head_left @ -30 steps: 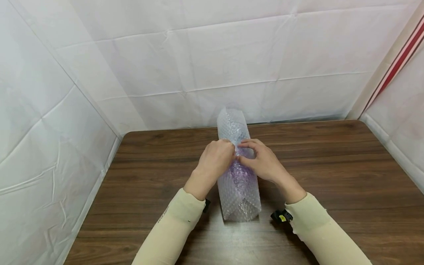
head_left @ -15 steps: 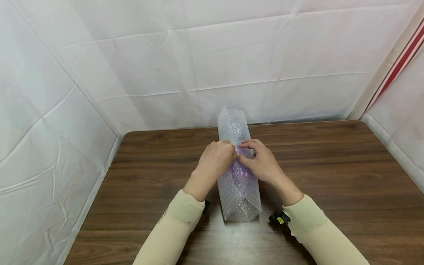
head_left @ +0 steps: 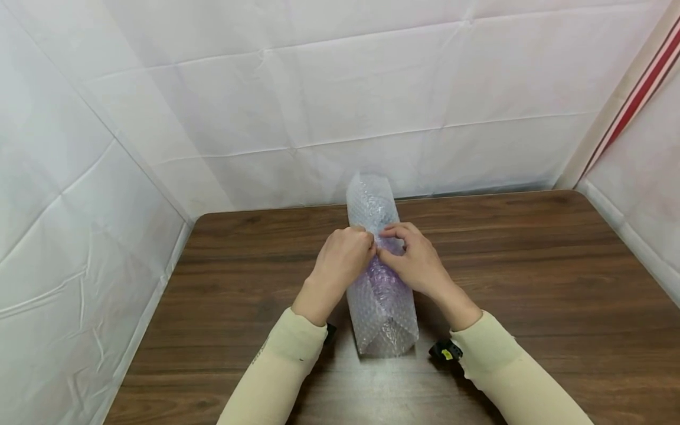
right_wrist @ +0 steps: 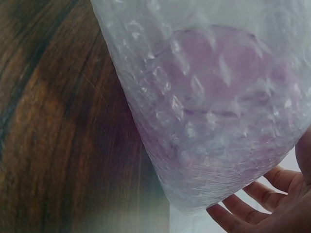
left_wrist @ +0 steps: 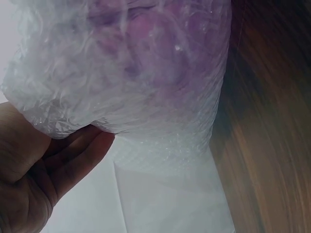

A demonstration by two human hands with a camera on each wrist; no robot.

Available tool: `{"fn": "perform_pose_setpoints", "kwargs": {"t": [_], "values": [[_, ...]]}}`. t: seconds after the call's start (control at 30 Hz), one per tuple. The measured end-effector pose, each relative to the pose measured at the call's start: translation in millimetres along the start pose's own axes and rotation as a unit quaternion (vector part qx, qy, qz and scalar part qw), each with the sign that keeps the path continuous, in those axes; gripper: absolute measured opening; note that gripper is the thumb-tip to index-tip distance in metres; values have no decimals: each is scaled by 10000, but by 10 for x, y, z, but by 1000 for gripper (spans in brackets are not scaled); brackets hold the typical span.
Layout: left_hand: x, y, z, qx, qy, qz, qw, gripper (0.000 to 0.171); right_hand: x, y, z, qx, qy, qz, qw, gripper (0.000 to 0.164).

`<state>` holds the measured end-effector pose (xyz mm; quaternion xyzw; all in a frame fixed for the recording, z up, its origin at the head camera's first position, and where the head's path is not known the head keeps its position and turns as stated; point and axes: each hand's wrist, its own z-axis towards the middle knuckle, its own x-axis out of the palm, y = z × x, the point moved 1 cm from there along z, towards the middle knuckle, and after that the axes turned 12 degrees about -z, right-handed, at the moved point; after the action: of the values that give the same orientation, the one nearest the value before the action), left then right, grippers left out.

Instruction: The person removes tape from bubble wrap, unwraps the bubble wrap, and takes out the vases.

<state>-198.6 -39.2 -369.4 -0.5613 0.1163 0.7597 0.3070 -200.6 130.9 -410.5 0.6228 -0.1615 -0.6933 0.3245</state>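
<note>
A long roll of bubble wrap [head_left: 379, 313] lies lengthwise on the table, a purple-pink thing [right_wrist: 214, 63] showing blurred through it; its kind is hidden by the wrap. My left hand [head_left: 345, 254] is over the roll's middle, fingers curled and pinching the wrap along its top. Right across from it, my right hand [head_left: 419, 260] grips the same stretch with thumb and bent fingers, the thumb tip close to the left knuckles. In the left wrist view, fingertips [left_wrist: 104, 138] tuck at the edge of the wrap. Spread fingers [right_wrist: 243, 208] meet its upper edge in the right wrist view.
The dark wood table [head_left: 249, 283] extends to both sides of the roll. White sheeting [head_left: 319, 106] hangs behind and at both sides, and the roll's far end reaches the table's back edge. A black wrist device [head_left: 446, 351] sits at the right cuff.
The head view shifts very slightly. Both hands keep their grip at the same place on the bubble wrap; the right forearm has drawn a little to the left.
</note>
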Motion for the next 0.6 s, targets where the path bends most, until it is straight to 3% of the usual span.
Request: {"fn": "perform_pose_setpoints", "kwargs": {"t": [0.6], "values": [[9, 30, 4, 24, -254, -274, 9993, 21, 11, 15, 16, -34, -72, -26, 10000, 38]]}}
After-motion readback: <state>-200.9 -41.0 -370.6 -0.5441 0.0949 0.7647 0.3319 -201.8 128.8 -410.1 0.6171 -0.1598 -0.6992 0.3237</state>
